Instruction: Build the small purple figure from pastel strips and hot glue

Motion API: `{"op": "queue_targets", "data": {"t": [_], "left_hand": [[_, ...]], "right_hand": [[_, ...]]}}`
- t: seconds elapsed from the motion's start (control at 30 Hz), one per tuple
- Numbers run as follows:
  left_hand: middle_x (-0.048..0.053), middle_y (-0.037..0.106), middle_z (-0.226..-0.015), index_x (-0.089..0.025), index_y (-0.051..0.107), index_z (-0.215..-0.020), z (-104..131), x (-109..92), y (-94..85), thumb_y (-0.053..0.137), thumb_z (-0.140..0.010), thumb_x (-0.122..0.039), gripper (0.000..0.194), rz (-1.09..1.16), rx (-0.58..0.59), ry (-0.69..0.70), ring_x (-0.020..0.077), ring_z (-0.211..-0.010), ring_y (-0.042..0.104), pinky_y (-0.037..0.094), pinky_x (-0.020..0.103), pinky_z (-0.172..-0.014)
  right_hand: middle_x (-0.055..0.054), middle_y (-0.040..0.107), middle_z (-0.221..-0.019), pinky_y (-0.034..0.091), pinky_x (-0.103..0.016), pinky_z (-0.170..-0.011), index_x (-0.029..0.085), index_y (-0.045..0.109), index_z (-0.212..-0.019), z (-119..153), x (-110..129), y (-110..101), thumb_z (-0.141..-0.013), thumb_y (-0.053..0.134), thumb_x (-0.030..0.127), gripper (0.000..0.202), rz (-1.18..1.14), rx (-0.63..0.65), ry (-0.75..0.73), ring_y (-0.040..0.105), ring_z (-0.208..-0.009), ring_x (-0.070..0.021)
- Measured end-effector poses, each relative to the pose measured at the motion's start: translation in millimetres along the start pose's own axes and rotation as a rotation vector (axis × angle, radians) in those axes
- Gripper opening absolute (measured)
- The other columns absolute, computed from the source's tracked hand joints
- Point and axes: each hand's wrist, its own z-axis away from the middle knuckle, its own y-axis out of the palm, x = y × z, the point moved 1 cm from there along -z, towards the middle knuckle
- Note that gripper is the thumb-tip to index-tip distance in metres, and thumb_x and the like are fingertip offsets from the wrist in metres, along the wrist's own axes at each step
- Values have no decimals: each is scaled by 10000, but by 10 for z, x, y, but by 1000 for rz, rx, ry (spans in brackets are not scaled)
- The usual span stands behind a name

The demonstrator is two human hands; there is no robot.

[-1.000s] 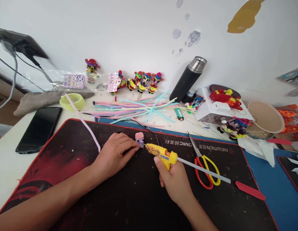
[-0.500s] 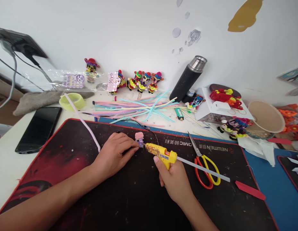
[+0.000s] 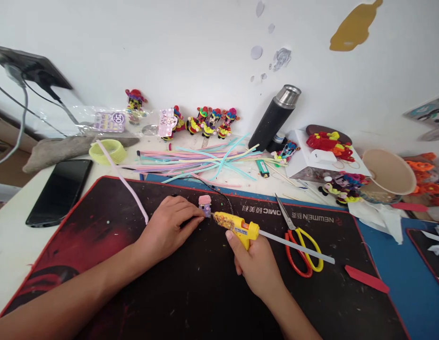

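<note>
Between the fingertips of my left hand [image 3: 173,222] is a small pipe-cleaner figure [image 3: 205,206], pink on top and purple below, held just over the dark mat. My right hand [image 3: 256,264] is wrapped round the handle of a yellow hot glue gun [image 3: 236,227]. The gun's stained nozzle points left and comes right up to the lower part of the figure; whether it touches I cannot tell. A pale glue stick [image 3: 297,246] juts out from the gun's back end. Scissors [image 3: 299,241] with red and yellow handles lie to the right of my right hand.
Pastel pipe cleaners [image 3: 198,160] lie across the back, one lilac stem [image 3: 125,182] reaching onto the mat. Finished dolls [image 3: 214,123] stand by the wall near a black thermos [image 3: 274,118]. A phone [image 3: 59,192], yellow coil [image 3: 107,152], white box [image 3: 293,163] and bowl [image 3: 391,172] surround the mat.
The whole view has shifted slightly. Both hands, the figure and the glue gun stay in nearly the same positions.
</note>
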Motion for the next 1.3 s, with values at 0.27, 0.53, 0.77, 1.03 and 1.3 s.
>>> {"op": "queue_targets", "data": {"t": [0.27, 0.53, 0.77, 1.03, 1.3], "left_hand": [[17, 789, -948, -222, 739, -1023, -2, 0, -2, 627, -1039, -240, 115, 3, 0, -16, 206, -893, 661, 409, 356, -826], [16, 783, -939, -219, 738, -1013, -6, -3, -10, 612, -1047, -246, 134, 27, 1, -14, 202, -884, 663, 409, 351, -831], [11, 789, -942, -233, 745, -1002, -14, -7, -20, 599, -1049, -264, 157, 34, -3, -5, 207, -883, 665, 402, 352, -822], [19, 789, -944, -241, 752, -1005, -2, 2, -3, 567, -1063, -300, 203, 29, 3, -17, 208, -888, 663, 406, 364, -827], [28, 791, -939, -230, 749, -995, 1, -4, -5, 588, -1051, -266, 174, 19, -8, -1, 211, -893, 673, 411, 367, -828]], "right_hand": [[32, 461, -385, 387, -256, -450, 257, 467, -527, 14, -82, 25, -986, 540, 617, 588, -48, 38, -7, 484, -372, -144], [12, 473, -403, 378, -261, -462, 248, 453, -497, 28, -193, -38, -984, 509, 693, 662, -186, -20, -55, 479, -402, -144], [-41, 687, -632, 459, -311, -588, 216, 702, -906, -3, -149, -299, -1017, 505, 608, 453, 150, -293, -254, 664, -608, -250], [-80, 800, -933, 429, -318, -640, 228, 690, -1120, -182, -104, -531, -985, 609, 460, 280, 580, -435, -280, 745, -778, -295], [-86, 726, -963, 473, -344, -716, 207, 737, -1138, -231, -126, -606, -956, 680, 396, 269, 495, -306, -354, 682, -830, -267]]}}
